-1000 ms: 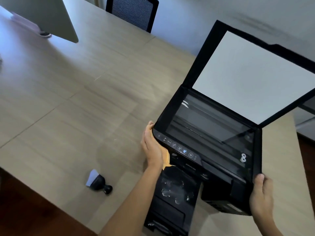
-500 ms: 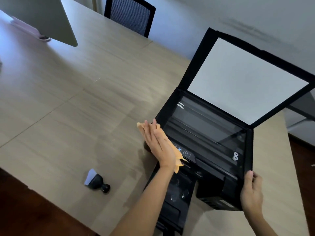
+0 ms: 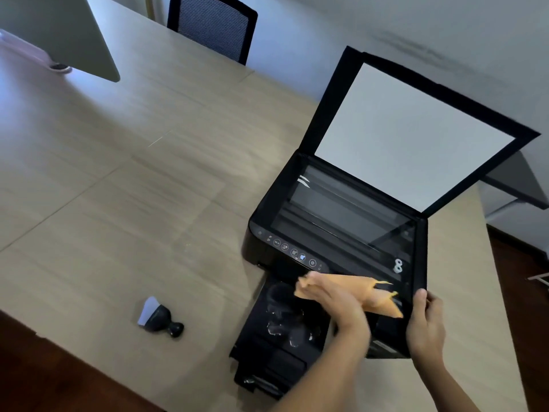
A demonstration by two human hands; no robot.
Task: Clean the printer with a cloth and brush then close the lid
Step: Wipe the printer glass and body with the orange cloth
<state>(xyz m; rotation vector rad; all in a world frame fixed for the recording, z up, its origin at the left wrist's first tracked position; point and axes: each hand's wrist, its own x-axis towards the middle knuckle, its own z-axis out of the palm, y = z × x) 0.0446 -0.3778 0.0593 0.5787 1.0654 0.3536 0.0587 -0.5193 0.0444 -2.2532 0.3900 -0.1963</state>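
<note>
A black printer stands on the wooden table, its scanner lid raised and showing a white inner pad. My left hand presses an orange cloth flat against the printer's front edge, below the control panel. My right hand grips the printer's front right corner. A small black brush with pale bristles lies on the table to the left of the printer, apart from both hands. The paper output tray sticks out toward me.
The table spreads wide to the left. A monitor's back stands at the far left. A black mesh chair sits behind the table. The table's near edge drops to a dark wooden floor.
My left hand has swept the cloth from the printer's front left corner rightward along the front edge. My right hand has stayed on the front right corner.
</note>
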